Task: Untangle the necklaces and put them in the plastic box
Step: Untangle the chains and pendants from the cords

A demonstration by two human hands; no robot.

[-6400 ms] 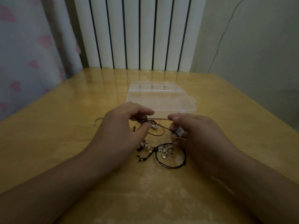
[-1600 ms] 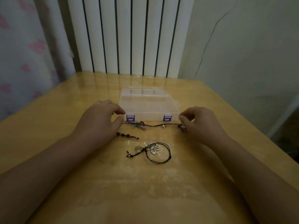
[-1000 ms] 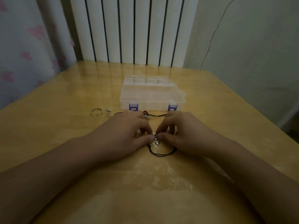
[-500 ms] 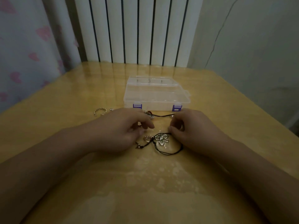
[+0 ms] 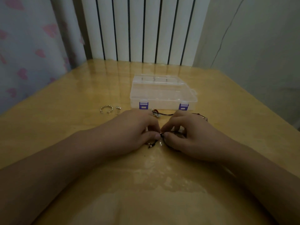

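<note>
A silver ring (image 5: pixel 106 109) and 1 small bead (image 5: pixel 118 108) lie close together (not touching) on the wooden table (image 5: pixel 65 120).

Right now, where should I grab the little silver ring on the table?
Pinch the silver ring from above, across its band. It lies flat on the table, apart from the small bead beside it, with bare space around it, so fingertips likely fit on both sides.

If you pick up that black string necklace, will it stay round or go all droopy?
Probably droopy: the black cord necklace lies in loose curves on the table, so it looks thin and floppy. It is likely light too, since the left hand and right hand pinch it with fingertips only.
</note>
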